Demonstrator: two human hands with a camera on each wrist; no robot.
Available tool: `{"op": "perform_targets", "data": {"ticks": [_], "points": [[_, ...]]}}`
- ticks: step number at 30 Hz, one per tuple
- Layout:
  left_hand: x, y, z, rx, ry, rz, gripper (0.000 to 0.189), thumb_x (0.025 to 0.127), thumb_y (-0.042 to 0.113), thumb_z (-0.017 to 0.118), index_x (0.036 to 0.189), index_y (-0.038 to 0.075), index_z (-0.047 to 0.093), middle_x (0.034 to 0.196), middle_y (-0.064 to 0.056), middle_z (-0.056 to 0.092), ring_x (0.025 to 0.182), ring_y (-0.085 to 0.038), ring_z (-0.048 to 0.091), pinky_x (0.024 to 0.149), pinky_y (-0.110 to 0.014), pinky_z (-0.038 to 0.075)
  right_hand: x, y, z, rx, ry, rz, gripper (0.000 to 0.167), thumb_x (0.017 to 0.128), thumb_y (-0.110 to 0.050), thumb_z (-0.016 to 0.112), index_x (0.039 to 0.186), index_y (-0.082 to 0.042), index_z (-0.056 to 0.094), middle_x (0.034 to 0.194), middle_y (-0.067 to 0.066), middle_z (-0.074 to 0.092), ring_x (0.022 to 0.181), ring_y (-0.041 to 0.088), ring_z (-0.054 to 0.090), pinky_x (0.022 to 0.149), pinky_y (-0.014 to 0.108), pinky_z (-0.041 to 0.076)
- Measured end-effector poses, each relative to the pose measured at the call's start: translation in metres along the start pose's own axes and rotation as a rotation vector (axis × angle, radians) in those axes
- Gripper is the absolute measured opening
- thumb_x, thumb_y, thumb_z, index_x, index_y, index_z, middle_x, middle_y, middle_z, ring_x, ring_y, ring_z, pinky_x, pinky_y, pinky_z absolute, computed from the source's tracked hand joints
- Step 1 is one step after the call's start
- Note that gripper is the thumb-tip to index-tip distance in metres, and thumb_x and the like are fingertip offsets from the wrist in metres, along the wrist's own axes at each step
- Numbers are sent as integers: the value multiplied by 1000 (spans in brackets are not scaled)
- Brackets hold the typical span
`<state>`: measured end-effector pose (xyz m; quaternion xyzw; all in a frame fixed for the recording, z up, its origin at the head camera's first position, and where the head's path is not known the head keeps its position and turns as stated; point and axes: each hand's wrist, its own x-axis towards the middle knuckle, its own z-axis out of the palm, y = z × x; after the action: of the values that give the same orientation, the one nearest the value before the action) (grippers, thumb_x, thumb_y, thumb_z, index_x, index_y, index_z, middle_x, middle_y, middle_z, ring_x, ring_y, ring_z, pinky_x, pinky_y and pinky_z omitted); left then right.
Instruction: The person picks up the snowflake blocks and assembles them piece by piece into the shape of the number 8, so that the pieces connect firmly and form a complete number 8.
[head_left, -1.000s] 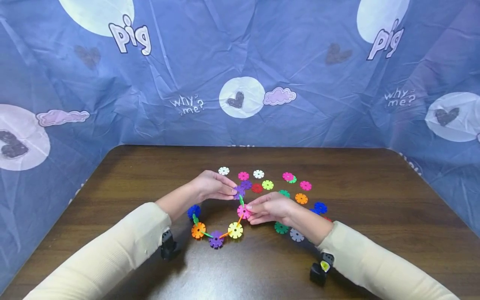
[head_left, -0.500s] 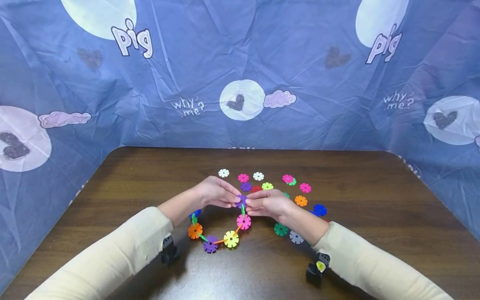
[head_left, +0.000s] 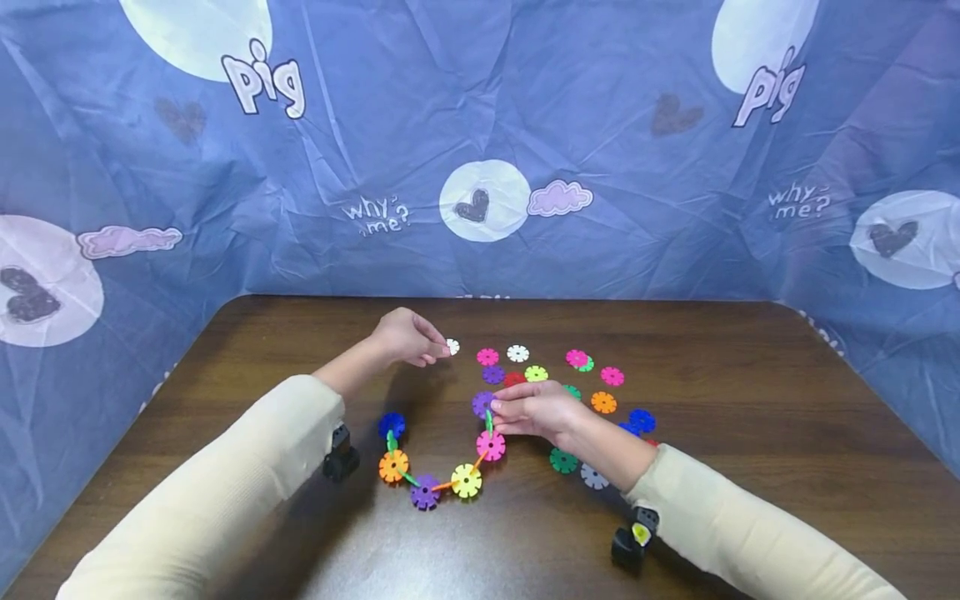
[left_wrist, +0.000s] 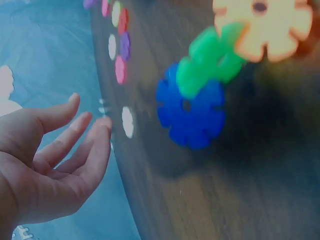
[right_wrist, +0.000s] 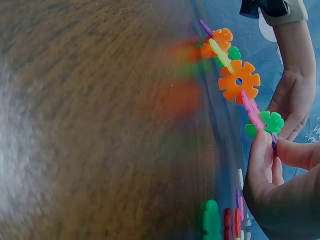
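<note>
My right hand (head_left: 538, 410) pinches a purple notched disc (head_left: 483, 405) between thumb and fingers. That disc ends a curved chain of interlocking flower-shaped discs, standing at angles to each other. Along it are a pink disc (head_left: 491, 446), a yellow disc (head_left: 467, 481), another purple disc (head_left: 425, 492), an orange disc (head_left: 393, 466) and a blue disc (head_left: 392, 425) at the far end, joined by green and orange ones. My left hand (head_left: 408, 337) reaches over the back of the table beside a loose white disc (head_left: 453, 347). In the left wrist view its thumb and fingers are spread apart, holding nothing.
Loose discs lie flat behind and right of the chain, among them a second white one (head_left: 517, 353), a yellow-green one (head_left: 536, 373), an orange one (head_left: 603, 402), a dark green one (head_left: 563, 460) and a grey one (head_left: 595, 476). A blue printed cloth (head_left: 637, 258) hangs behind the wooden table (head_left: 262, 350).
My left hand has let go of the purple disc and moved back and left to the white disc. My right hand has shifted from the pink disc to the purple end disc.
</note>
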<state>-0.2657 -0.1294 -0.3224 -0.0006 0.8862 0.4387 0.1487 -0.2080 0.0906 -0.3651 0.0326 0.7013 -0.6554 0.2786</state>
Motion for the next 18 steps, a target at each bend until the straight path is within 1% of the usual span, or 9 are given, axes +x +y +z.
{"op": "perform_targets", "data": {"ticks": [3, 7, 9, 12, 15, 18], "points": [[9, -2, -5, 76, 21, -9, 25, 84, 12, 73, 103, -4, 72, 86, -16, 75, 56, -2, 60, 66, -22, 58, 1, 1, 0, -3, -7, -4, 37, 92, -4, 60, 126, 11, 54, 76, 0, 67, 71, 9, 66, 82, 31, 59], [22, 2, -3, 179, 11, -39, 26, 83, 13, 74, 102, -3, 71, 73, -9, 71, 58, -6, 59, 70, -25, 59, 2, 3, -2, -1, -8, -1, 38, 93, -4, 60, 126, 12, 54, 75, 0, 67, 70, 9, 66, 82, 31, 59], [30, 4, 0, 251, -1, -64, 22, 82, 15, 75, 95, -2, 72, 64, -4, 64, 56, -6, 57, 70, -26, 59, 2, 3, -2, 0, -5, 5, 37, 93, -4, 60, 126, 11, 54, 75, 0, 67, 70, 9, 66, 81, 30, 59], [41, 8, 6, 358, -17, -110, 20, 80, 19, 77, 77, 2, 67, 54, 2, 54, 49, -5, 54, 69, -25, 59, 2, 2, -2, 4, -3, 17, 36, 93, -4, 60, 125, 11, 55, 75, -1, 68, 70, 9, 67, 80, 29, 59], [48, 12, 11, 449, -24, -139, 30, 79, 23, 79, 66, 9, 55, 54, 4, 50, 47, -6, 51, 68, -24, 59, 2, 1, -3, 2, -3, 19, 35, 93, -5, 60, 124, 10, 55, 74, -1, 68, 70, 9, 67, 79, 29, 59], [51, 14, 16, 551, -12, -118, 32, 78, 25, 79, 68, 8, 54, 64, 1, 52, 50, -9, 53, 65, -23, 57, 3, 0, -3, 1, 1, 20, 35, 93, -5, 61, 124, 10, 55, 74, -1, 67, 70, 9, 67, 78, 29, 59]]}}
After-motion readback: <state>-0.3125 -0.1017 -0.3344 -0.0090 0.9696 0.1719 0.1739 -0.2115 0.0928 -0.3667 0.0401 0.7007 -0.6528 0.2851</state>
